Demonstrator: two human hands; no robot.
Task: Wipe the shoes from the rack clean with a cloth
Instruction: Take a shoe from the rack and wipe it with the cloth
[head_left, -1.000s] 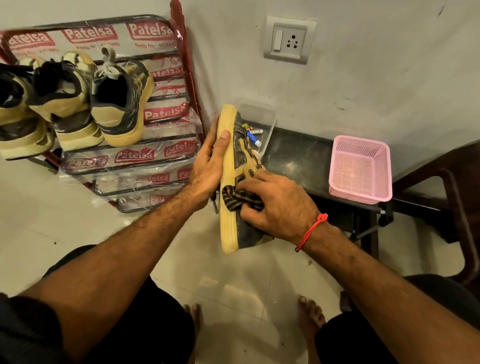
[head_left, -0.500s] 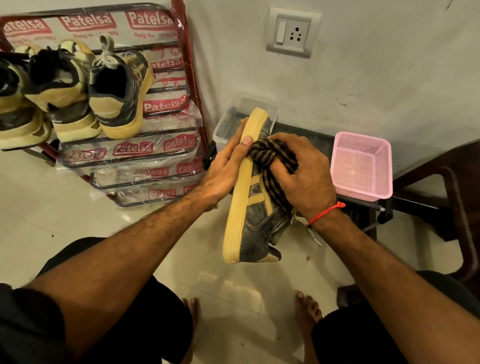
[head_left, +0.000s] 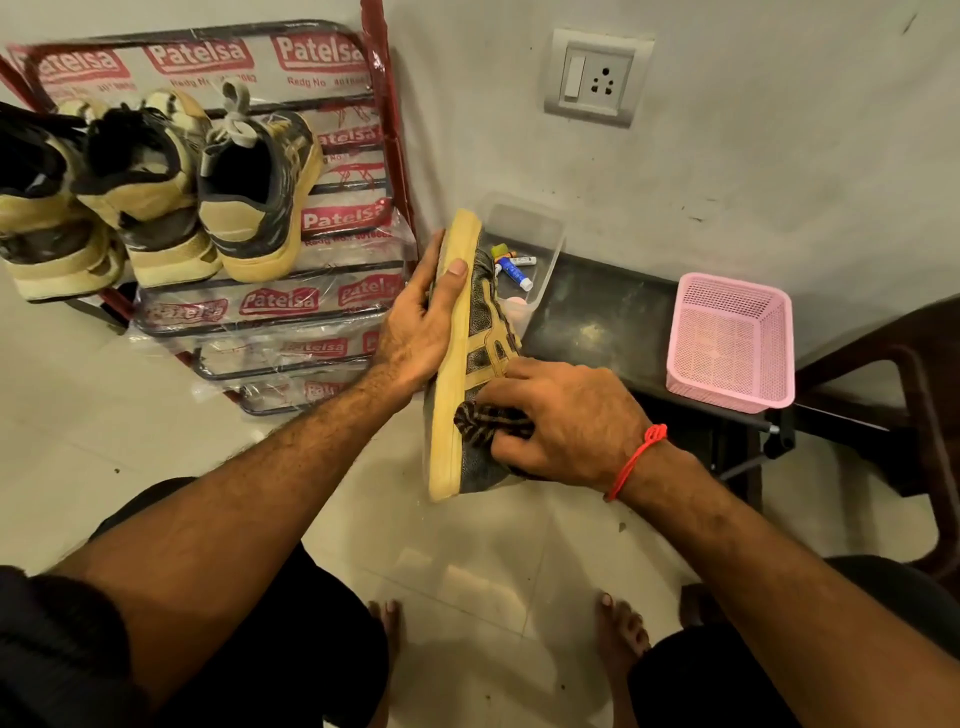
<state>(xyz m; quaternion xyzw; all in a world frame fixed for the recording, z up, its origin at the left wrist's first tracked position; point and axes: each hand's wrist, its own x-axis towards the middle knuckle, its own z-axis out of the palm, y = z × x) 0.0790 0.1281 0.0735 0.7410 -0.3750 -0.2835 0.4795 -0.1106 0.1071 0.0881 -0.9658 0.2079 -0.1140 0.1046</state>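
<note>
I hold a grey sneaker with tan stripes and a yellow sole (head_left: 480, 332) on its side above the floor. My left hand (head_left: 421, 322) grips the sole from the left, thumb over its edge. My right hand (head_left: 563, 421) presses a dark striped cloth (head_left: 485, 418) against the shoe's side near its lower end. Three similar shoes (head_left: 156, 187) stand on the top shelf of the red-and-black shoe rack (head_left: 291, 312) at the left, which is wrapped in printed plastic.
A clear plastic box (head_left: 540, 244) with small tubes sits behind the shoe on a dark low table (head_left: 597, 317). A pink mesh basket (head_left: 730, 343) stands on the table's right part. A dark chair (head_left: 914, 395) is at the far right. My bare feet rest on the tiled floor.
My right hand has slid the cloth from the upper end of the shoe down to its lower end. The left hand keeps holding the sole.
</note>
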